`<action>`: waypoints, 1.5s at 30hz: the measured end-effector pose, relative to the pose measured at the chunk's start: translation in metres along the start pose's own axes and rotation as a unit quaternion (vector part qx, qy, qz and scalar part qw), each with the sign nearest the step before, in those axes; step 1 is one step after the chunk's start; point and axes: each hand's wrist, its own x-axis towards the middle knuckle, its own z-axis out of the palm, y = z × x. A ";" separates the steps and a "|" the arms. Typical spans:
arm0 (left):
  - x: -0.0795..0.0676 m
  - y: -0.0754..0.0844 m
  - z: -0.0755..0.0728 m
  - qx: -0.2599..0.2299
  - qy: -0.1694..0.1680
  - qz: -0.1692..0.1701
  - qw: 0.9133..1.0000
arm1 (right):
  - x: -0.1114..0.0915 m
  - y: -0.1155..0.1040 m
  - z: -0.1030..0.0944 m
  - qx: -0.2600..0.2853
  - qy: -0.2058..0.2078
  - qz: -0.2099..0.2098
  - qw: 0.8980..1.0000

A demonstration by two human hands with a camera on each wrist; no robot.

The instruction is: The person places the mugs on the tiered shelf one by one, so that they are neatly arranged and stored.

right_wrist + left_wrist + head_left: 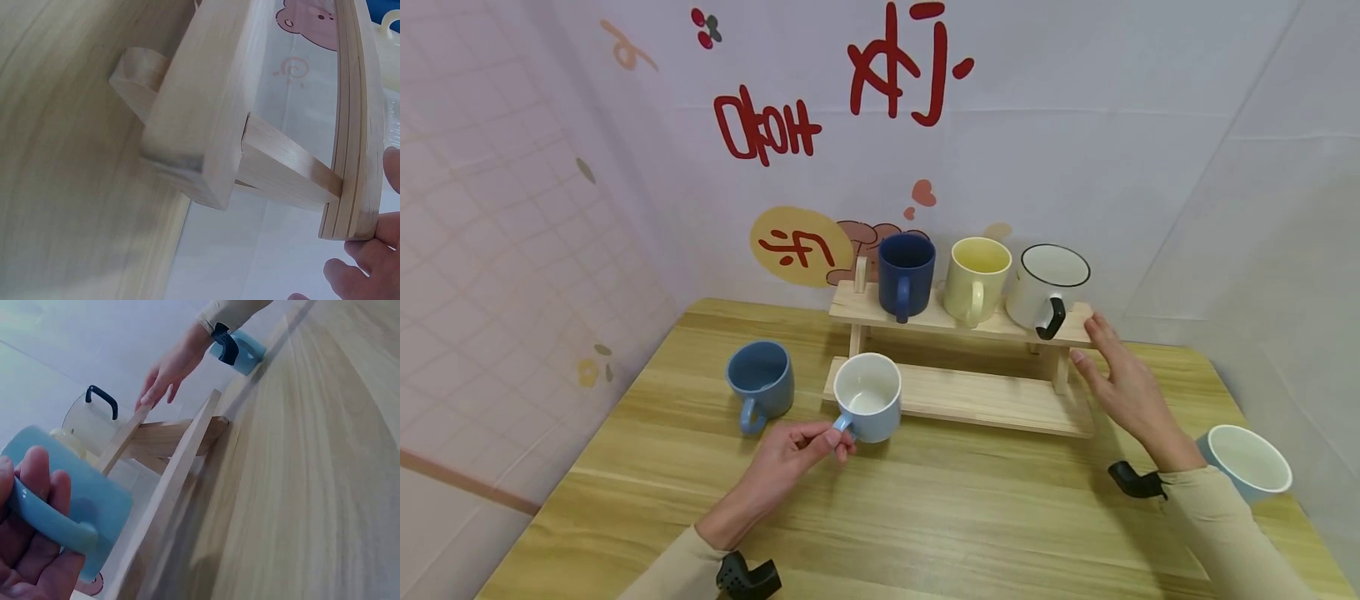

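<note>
Pale-blue ceramic mug (868,397), pinched by its handle in the left hand (790,462), hovers before the two-tier wooden rack (962,392); the flat-fingered right hand (1123,379) steadies the rack's end. Next, probably, shelving it.

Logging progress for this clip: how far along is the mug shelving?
Done: a navy mug, a pale yellow mug and a white black-handled mug stand on the wooden rack's top shelf. In hand: the left hand pinches a light blue mug's handle; the right hand is open at the rack's end. Left: two blue mugs on the table.
</note>
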 end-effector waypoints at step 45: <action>0.062 -0.021 0.031 0.016 0.116 -0.020 0.993 | 0.005 0.004 0.008 -0.012 0.117 0.041 0.992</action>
